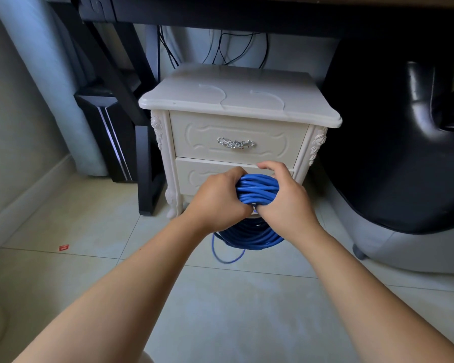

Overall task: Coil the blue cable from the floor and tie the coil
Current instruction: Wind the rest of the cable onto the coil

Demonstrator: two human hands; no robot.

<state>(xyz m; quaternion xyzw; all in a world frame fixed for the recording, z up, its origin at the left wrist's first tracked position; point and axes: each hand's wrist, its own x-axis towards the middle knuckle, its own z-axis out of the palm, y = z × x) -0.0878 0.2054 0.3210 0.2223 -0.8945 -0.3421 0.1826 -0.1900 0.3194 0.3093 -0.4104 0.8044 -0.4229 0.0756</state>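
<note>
Status: blue cable (257, 191) is bundled into a multi-turn coil, held up in front of the white nightstand (236, 106). Both hands are clamped on the top of the bundle: left hand (219, 203) has its fingers wrapped round the strands from the left, right hand (288, 208) grips from the right, and the two are touching or nearly so. The lower half of the coil hangs below the wrists, above the tiled floor (220, 310); can't tell if it touches. One loose loop (227, 258) droops out at lower left, apart from the main bundle.

Read: coiling looks mostly done, tying is next. I can't see a tie or the cable end.

Risks:
- Letting go with either hand to fetch a tie leaves a single grip on many stiff turns, so the coil could spring open.
- If the loose loop isn't gathered in before cinching, it stays outside the tie and can snag.
- Cinching only at the top leaves the bottom turns free to fan out.
</note>
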